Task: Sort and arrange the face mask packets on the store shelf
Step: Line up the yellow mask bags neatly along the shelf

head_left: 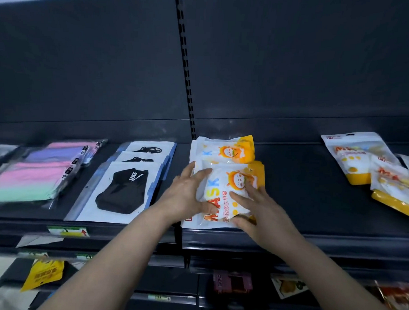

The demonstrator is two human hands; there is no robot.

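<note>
Top orange mask packet (223,190), stacked on a matching packet (222,149) just right of the black mask packets (122,191), is judged light, soft and slippery-filmed: left hand (187,194) presses flat-fingered, right hand (257,211) grip indeterminate; best handled by its edges.

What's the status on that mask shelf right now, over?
Left hand flat on front orange mask packet, right hand pinching its near end. Packet at shelf front, overlapping second packet behind. Nothing in the way.

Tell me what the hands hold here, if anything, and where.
The front orange-and-white mask packet: right hand pinches its near right corner; left hand lies across its left edge.
</note>
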